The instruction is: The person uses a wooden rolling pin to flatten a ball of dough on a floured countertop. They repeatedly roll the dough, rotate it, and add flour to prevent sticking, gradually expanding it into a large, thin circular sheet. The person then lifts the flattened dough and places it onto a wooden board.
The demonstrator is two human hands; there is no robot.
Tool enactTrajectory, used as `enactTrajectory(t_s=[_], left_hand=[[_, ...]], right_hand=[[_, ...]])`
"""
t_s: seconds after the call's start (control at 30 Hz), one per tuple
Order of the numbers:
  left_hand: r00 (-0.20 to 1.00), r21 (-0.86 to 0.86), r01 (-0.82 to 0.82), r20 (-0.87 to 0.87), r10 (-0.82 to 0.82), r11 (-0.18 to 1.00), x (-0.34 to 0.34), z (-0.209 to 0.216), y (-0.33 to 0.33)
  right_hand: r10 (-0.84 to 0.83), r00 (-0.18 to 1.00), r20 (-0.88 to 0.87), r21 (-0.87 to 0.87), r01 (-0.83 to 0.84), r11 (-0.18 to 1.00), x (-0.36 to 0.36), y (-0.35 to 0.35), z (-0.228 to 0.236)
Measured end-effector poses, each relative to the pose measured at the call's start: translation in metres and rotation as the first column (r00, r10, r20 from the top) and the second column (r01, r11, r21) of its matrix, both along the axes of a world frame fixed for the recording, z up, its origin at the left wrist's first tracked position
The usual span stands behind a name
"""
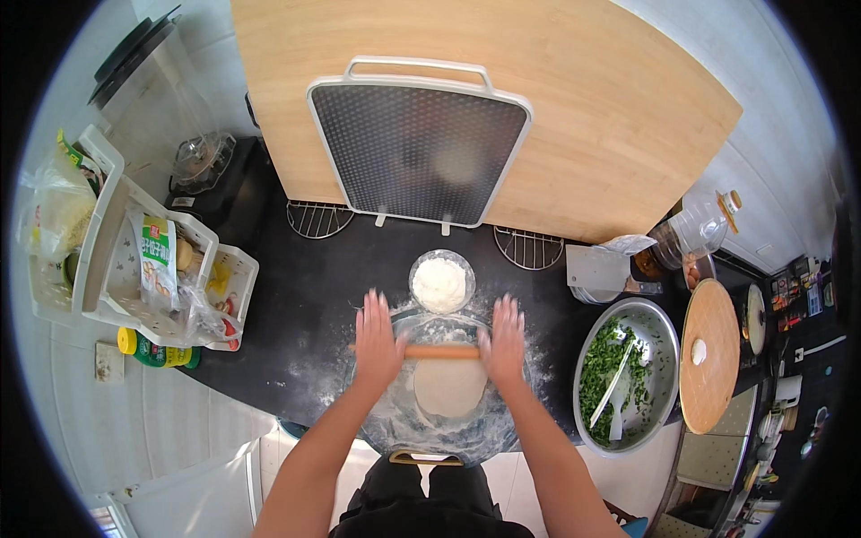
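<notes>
A wooden rolling pin [444, 351] lies crosswise over the far part of a flat round sheet of dough [448, 390]. My left hand [378, 341] rests palm down on the pin's left end, its fingers stretched out and pointing away from me. On the right end, my right hand [504, 341] lies in the same way, fingers straight. Both palms hide the ends of the pin. Under the dough is a flour-dusted board [386, 426] with a gold-coloured handle at its near edge. Just beyond it stands a clear bowl of white flour [441, 282].
At right stands a metal basin [668, 381] with chopped greens and white utensils, beside a round wooden board [717, 359] and a cleaver [596, 269]. White baskets [238, 287] of packages fill the left. A dark cutting board [421, 148] leans upright at the back.
</notes>
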State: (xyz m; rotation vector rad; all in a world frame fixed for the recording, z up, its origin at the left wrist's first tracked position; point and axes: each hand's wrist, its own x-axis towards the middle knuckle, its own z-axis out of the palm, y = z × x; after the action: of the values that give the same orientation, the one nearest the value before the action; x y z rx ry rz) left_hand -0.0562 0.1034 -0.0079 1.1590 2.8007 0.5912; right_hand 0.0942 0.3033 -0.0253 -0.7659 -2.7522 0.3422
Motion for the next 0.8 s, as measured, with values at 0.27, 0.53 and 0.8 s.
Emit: enactTrajectory(t_s=[0.27,0.53,0.8], left_hand=[[0.975,-0.07,0.079,0.213,-0.063,0.994,0.095,0.001,-0.06],[0.994,0.016,-0.096,0.055,0.095,0.995,0.043,-0.007,-0.018],[0.978,-0.067,0.067,0.204,-0.052,0.995,0.118,-0.016,-0.09]], right_hand=[[0.1,0.987,0.123,-0.211,-0.073,0.975,0.103,-0.03,-0.004],[0.03,0.992,0.122,-0.045,-0.025,0.999,0.063,-0.018,0.0],[0.178,0.935,0.308,-0.14,-0.14,0.98,0.125,-0.053,0.008]])
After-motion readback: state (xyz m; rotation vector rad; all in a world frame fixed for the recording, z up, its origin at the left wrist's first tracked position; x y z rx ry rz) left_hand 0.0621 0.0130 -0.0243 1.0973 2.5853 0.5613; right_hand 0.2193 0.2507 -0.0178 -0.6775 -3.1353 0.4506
